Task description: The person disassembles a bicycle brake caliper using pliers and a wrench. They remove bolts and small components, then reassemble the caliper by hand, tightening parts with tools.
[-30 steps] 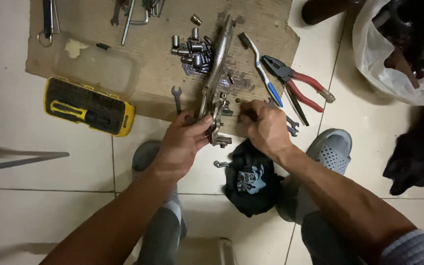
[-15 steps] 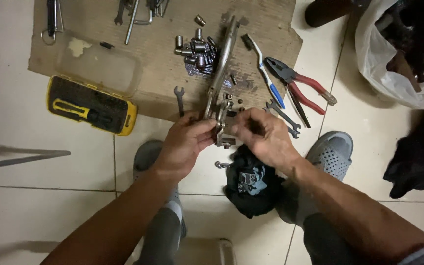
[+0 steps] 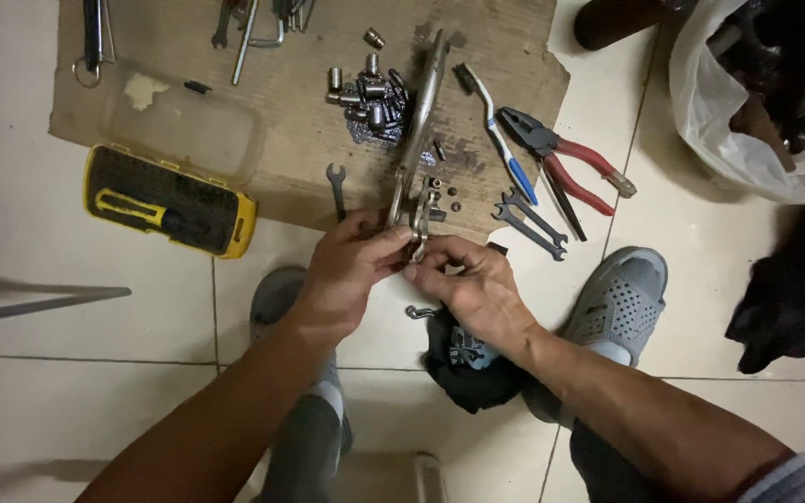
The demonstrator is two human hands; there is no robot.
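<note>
A long silver metal arm with a bracket at its near end lies from the cardboard sheet toward me. My left hand grips the bracket end from the left. My right hand meets it from the right, fingertips pinched on a small part at the bracket's bottom. The small part is mostly hidden by my fingers. A few loose nuts lie just beyond my hands.
Sockets, a toothbrush, red-handled pliers and small wrenches lie on or near the cardboard. A yellow bit case sits left. A dark rag lies between my grey sandals. A plastic bag is at top right.
My right hand has moved left from beside the bracket to meet my left hand at its near end. The left hand has kept its grip.
</note>
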